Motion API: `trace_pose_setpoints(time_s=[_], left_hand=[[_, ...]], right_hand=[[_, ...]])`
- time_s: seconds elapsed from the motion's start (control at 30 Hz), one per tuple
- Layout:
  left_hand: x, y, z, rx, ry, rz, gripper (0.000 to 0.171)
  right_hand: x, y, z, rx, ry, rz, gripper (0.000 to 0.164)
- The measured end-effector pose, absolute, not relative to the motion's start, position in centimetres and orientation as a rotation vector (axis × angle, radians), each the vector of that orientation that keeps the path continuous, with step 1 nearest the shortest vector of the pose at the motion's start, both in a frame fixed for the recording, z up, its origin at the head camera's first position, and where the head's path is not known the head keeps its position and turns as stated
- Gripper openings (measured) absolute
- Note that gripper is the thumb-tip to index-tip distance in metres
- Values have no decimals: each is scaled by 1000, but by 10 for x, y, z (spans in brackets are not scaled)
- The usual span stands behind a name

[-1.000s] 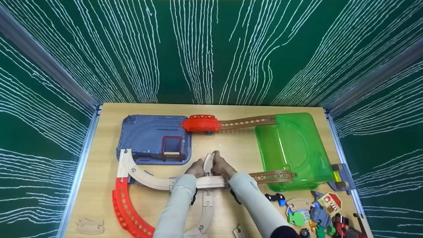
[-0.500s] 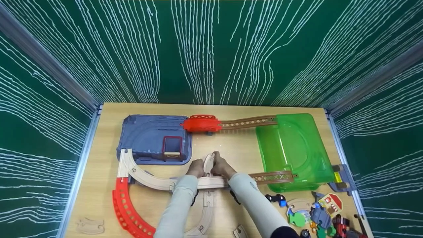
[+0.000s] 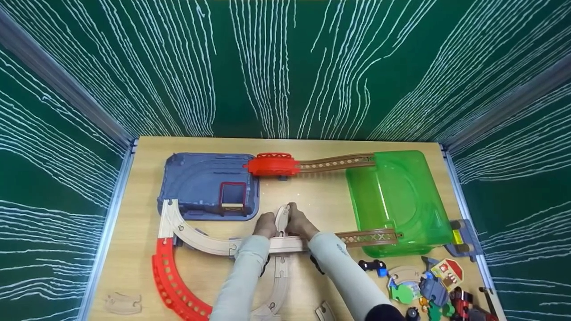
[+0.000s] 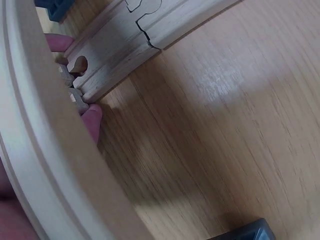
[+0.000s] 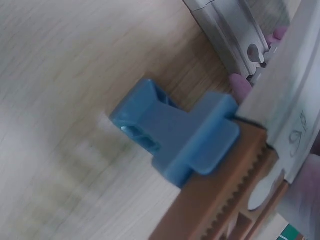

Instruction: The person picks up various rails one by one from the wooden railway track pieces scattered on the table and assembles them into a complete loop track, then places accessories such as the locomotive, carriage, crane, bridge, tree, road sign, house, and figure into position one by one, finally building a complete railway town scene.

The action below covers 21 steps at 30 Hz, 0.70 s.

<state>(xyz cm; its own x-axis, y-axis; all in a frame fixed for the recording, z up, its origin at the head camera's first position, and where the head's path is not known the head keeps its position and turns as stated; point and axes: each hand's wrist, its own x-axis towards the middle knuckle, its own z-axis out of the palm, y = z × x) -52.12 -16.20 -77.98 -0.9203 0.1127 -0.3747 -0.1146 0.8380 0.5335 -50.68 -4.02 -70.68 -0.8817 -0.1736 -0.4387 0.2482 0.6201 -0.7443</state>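
Between my two hands, just beyond a raised wooden track [image 3: 285,244], is a short curved wooden track piece [image 3: 282,218]. My left hand [image 3: 266,225] grips its left side and my right hand [image 3: 299,223] its right. Both forearms reach over the raised track. A lower wooden track [image 3: 280,267] runs underneath on the near side. Its socket end [image 4: 80,65] shows in the left wrist view, with fingertips [image 4: 92,120] right at the joint. The right wrist view shows a blue support [image 5: 175,130] by brown track [image 5: 220,185]. The raised track hides part of the grip.
A grey base [image 3: 196,187] stands back left, and a green bin [image 3: 392,200] at right. A red bridge [image 3: 273,165] and brown track [image 3: 337,163] link them. Red curved track [image 3: 176,281] lies front left. Loose track [image 3: 122,303] and a toy house [image 3: 447,272] flank the front.
Both hands stay on the track piece beyond the raised track. The left hand has shifted very slightly right; the layout around them looks the same.
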Motion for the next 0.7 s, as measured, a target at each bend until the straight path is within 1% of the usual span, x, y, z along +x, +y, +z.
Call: trace_pose_setpoints(time_s=[0.03, 0.1, 0.17, 0.27, 0.37, 0.43, 0.47, 0.5, 0.57, 0.63, 0.67, 0.7], left_hand=[[-520, -162, -778, 12, 2648, 779, 28], [-525, -163, -801, -10, 2632, 769, 31], [-526, -165, -827, 60, 2717, 808, 31], [-526, -166, -823, 38, 2656, 865, 31], [-516, -166, -757, -24, 2527, 908, 31], [-509, -168, -719, -17, 2488, 940, 31], [-507, -170, -707, -11, 2475, 958, 32], [-505, -171, -703, 15, 2485, 970, 33], [-507, -175, -713, 60, 2521, 969, 35], [-516, -175, -749, 56, 2503, 961, 37], [-522, -176, -775, 72, 2507, 965, 38], [-526, -177, -788, 72, 2490, 968, 38]], right_hand=[[-507, -40, -706, 58, 2372, -1183, 75], [-506, -40, -705, 60, 2367, -1173, 74], [-507, -40, -704, 75, 2344, -1172, 74], [-508, -40, -704, 76, 2337, -1155, 75], [-509, -41, -704, 28, 2368, -1148, 75], [-510, -42, -703, 17, 2375, -1148, 77], [-510, -42, -702, 17, 2372, -1157, 77], [-510, -42, -701, 20, 2366, -1167, 77], [-510, -42, -698, 46, 2336, -1194, 77], [-510, -41, -696, 69, 2308, -1217, 75], [-510, -41, -695, 72, 2299, -1228, 74], [-510, -40, -695, 73, 2294, -1234, 74]])
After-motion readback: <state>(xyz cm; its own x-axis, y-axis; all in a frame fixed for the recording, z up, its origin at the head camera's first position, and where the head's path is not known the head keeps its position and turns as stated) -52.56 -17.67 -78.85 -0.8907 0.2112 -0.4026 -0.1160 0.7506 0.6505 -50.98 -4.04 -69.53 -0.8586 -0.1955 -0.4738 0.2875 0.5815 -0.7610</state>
